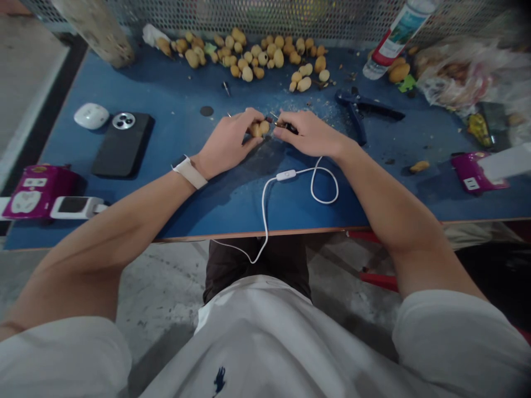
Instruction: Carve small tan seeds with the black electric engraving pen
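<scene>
My left hand [227, 137] is closed round a small tan bottle gourd [259, 129], with thumb and fingers at its sides. My right hand [306, 131] pinches a small dark tool [291, 128] whose thin metal tip points at the gourd's upper end; most of the tool is hidden by the fingers. A white cord with an inline switch [286, 175] loops beneath my right hand; where it ends is hidden. Pale dust and crumbs lie on the blue table [232, 204] beyond my right hand. A small metal bit [226, 88] lies farther back.
Many small gourds [246, 55] line the back by a perforated metal screen [265, 16]. Blue-handled pliers [357, 110], a bottle [398, 38] and plastic bags [456, 72] stand right. Left are a phone [122, 146], a white case [91, 116] and a purple socket block [41, 190].
</scene>
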Action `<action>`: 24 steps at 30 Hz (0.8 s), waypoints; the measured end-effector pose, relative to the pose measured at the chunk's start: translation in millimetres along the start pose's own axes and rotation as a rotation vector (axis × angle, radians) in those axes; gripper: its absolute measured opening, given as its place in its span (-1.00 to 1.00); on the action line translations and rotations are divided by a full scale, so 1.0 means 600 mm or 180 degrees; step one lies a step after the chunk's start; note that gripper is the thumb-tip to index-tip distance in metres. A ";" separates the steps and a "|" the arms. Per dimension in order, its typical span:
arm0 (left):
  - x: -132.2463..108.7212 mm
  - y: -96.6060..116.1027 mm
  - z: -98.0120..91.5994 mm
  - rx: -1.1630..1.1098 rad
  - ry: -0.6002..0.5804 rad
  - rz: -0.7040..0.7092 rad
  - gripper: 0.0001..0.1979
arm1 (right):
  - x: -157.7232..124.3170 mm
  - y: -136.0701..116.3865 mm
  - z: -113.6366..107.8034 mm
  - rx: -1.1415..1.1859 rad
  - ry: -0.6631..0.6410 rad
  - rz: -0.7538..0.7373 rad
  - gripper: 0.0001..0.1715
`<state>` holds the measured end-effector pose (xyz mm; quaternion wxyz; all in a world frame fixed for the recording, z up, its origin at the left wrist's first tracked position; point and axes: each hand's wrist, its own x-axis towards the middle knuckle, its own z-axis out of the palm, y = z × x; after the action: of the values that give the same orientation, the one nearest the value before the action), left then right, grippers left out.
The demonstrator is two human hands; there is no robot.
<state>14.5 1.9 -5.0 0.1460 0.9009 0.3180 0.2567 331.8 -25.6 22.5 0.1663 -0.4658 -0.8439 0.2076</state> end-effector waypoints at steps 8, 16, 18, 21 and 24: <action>0.000 0.002 -0.003 0.0048 -0.0033 0.0004 -0.50 | -0.001 -0.005 -0.001 -0.0013 0.0020 -0.0031 -0.15; 0.001 0.003 -0.001 0.0033 0.0013 -0.0069 -0.49 | -0.002 -0.009 -0.004 0.0069 -0.0037 0.0020 -0.15; 0.002 0.005 -0.001 0.0059 0.0008 -0.0124 -0.50 | -0.002 -0.010 -0.004 0.0048 -0.0051 0.0028 -0.19; 0.001 0.010 -0.005 0.0064 -0.0076 -0.0138 -0.46 | -0.003 -0.011 -0.004 0.0045 -0.0055 0.0015 -0.20; 0.001 0.014 -0.008 0.0069 -0.0128 -0.0124 -0.36 | -0.003 -0.015 -0.004 0.0051 -0.0041 0.0039 -0.15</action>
<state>16.4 -3.5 3.0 0.1475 0.9011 0.3352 0.2322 327.5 -31.1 29.2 0.1633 -0.4683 -0.8404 0.2184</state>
